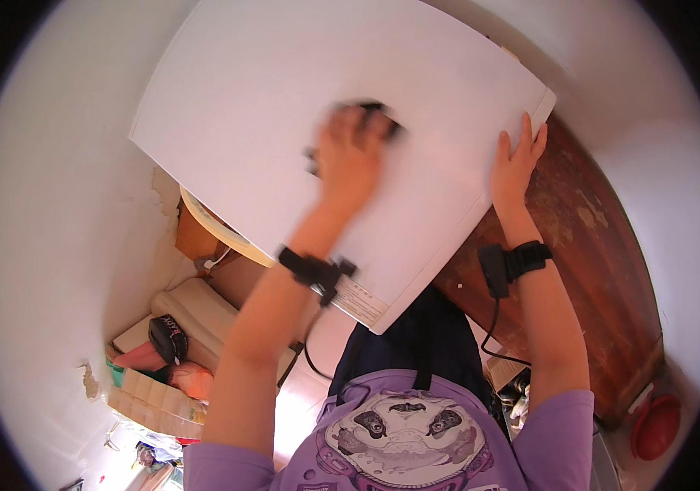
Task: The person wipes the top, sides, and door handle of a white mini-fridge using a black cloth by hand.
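Note:
My left hand (351, 153) presses a dark, crumpled cloth (391, 126) flat against the middle of a broad white panel (251, 104). Both hand and cloth are blurred, and the palm covers much of the cloth. On the panel's right edge lies my right hand (514, 162), its fingers spread and nothing held in it. A printed label (362, 301) is stuck near the panel's closest corner. Each wrist wears a black strap with a small device.
A worn brown wooden surface (571, 245) extends at the right, with a red round object (656, 426) beyond its lower end. At the left are a pale-yellow curved rim (227, 230), a beige cushioned piece (202, 313), a black cap (168, 339) and a cardboard box (153, 399).

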Demonstrator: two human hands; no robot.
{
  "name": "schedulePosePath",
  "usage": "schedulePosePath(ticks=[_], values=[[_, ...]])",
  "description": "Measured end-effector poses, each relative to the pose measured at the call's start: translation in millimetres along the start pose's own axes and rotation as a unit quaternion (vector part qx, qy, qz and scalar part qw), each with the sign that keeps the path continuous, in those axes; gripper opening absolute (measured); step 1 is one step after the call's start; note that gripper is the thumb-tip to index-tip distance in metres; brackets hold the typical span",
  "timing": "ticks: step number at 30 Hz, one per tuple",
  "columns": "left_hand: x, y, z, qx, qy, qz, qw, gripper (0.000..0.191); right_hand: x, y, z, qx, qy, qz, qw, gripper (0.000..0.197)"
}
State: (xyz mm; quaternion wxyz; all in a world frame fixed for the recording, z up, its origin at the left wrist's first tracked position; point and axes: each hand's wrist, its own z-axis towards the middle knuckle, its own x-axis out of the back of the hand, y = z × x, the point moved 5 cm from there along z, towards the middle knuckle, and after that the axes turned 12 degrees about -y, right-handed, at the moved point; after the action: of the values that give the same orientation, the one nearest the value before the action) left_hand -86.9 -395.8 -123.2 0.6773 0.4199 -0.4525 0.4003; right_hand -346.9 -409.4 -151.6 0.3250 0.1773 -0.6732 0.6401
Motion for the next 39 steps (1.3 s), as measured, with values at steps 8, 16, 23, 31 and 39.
schedulePosePath(ticks=[8, 16, 23, 31, 39], values=[[22.8, 6.6, -25.9, -0.197, -0.126, -0.058, 0.97, 0.038, -2.9, -5.0, 0.5, 0.024, 0.007, 0.037, 0.999, 0.052], [31.0, -166.2, 64.1, 0.256, 0.025, 0.057, 0.965, 0.033, -1.2, -3.1, 1.4, 0.014, 0.011, 0.014, 1.0, 0.054], [-14.8, 12.2, 60.6, 0.026, -0.018, 0.034, 0.999, 0.049, 0.0, 3.5, -1.1, 0.014, 0.011, 0.015, 1.0, 0.052], [25.3, 48.2, -56.3, -0.167, -0.123, -0.036, 0.978, 0.051, -0.7, 11.6, 2.8, 0.039, 0.025, 0.0, 0.999, 0.05], [70.7, -266.6, -23.0, 0.245, -0.005, 0.144, 0.959, 0.04, -4.2, -2.0, 1.0, 0.034, 0.01, 0.0, 0.999, 0.051]])
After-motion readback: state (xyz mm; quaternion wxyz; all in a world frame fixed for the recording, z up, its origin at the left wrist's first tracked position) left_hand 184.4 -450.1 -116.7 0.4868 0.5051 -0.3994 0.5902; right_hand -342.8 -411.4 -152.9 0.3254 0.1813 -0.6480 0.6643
